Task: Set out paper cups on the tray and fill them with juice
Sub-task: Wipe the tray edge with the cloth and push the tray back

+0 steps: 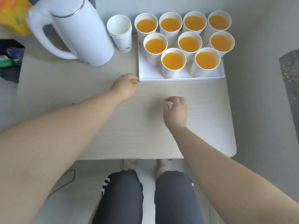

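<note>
A white tray (148,75) sits at the back right of the table and carries several white paper cups (173,64) filled with orange juice. Left of the tray stands a stack of empty paper cups (121,33). A large white jug (77,29) with a handle stands further left. My left hand (125,87) hovers at the tray's front left corner, fingers curled, holding nothing that I can see. My right hand (175,111) hangs over the bare tabletop in front of the tray, fingers loosely curled and empty.
An orange and yellow juice carton (13,15) is at the far left corner behind the jug. The pale wooden table (97,126) ends just before my knees. Dark bags lie on the floor at left, and a cable runs under the table.
</note>
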The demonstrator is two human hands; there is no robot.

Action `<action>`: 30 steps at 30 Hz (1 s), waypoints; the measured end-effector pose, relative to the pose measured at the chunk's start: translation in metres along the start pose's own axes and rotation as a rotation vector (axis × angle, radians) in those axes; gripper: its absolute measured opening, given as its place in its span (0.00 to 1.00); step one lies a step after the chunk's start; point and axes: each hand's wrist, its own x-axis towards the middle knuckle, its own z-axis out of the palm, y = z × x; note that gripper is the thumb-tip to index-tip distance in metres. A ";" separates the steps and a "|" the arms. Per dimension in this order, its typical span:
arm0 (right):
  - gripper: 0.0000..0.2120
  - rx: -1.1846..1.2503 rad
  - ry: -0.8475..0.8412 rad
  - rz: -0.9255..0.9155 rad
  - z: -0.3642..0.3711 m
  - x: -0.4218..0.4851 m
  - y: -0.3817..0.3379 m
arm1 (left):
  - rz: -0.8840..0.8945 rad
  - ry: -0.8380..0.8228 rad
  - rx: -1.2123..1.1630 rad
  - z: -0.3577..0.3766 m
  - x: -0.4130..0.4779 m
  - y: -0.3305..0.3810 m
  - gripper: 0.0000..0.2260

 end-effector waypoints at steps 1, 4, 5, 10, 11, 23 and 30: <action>0.12 0.004 -0.071 -0.054 0.016 -0.012 -0.011 | 0.002 0.008 -0.020 -0.008 -0.010 -0.011 0.13; 0.13 -0.013 -0.255 -0.222 0.054 -0.034 -0.041 | 0.019 0.073 -0.040 -0.031 -0.033 -0.043 0.12; 0.13 -0.030 -0.310 -0.281 0.067 -0.043 -0.052 | 0.014 0.111 -0.020 -0.041 -0.042 -0.061 0.12; 0.20 -0.171 -0.429 -0.480 0.121 -0.070 -0.090 | -0.022 0.369 0.140 -0.075 -0.074 -0.135 0.14; 0.22 -0.214 -0.442 -0.515 0.134 -0.078 -0.094 | -0.068 0.397 0.163 -0.078 -0.082 -0.153 0.14; 0.27 -0.681 -0.504 -0.664 0.232 -0.121 -0.111 | -0.296 0.311 -0.111 -0.063 -0.123 -0.247 0.16; 0.25 -0.550 -0.345 -0.658 0.185 -0.143 -0.062 | -0.250 0.372 -0.028 -0.040 -0.125 -0.241 0.21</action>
